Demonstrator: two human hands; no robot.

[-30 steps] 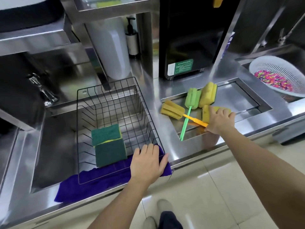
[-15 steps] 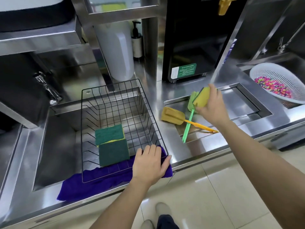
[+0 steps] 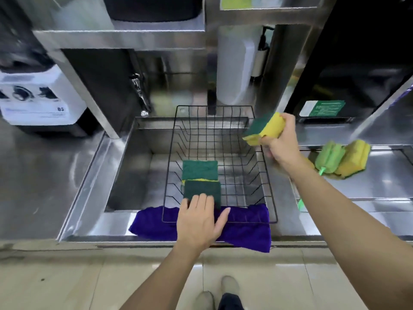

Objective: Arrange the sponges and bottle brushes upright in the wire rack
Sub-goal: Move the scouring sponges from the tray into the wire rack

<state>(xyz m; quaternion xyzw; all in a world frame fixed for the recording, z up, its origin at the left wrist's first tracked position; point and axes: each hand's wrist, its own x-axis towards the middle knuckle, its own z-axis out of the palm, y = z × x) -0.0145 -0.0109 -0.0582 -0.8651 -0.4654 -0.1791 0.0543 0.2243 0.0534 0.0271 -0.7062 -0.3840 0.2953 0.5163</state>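
A black wire rack (image 3: 267, 182) sits over the sink on a purple cloth (image 3: 250, 227). Two green-faced sponges (image 3: 200, 170) stand upright inside it, one behind the other. My left hand (image 3: 199, 222) rests flat on the rack's front rim, fingers spread, touching the nearer sponge (image 3: 202, 189). My right hand (image 3: 282, 142) holds a yellow and green sponge (image 3: 264, 128) above the rack's right rim. To the right, on the recessed steel tray, lie a green bottle brush (image 3: 329, 156) and a yellow sponge (image 3: 352, 161). My right forearm hides part of the brush handle.
A tap (image 3: 139, 92) hangs over the sink's back left corner. A white appliance (image 3: 40, 99) stands on the counter at the left. A white container (image 3: 234, 66) and a pump bottle (image 3: 260, 61) stand behind the rack. A black box with a green label (image 3: 321, 108) stands at the back right.
My right hand lifted a yellow and green sponge from the tray and carried it left to the rack's right rim. My left hand slid left along the front rim. The view shifted left.
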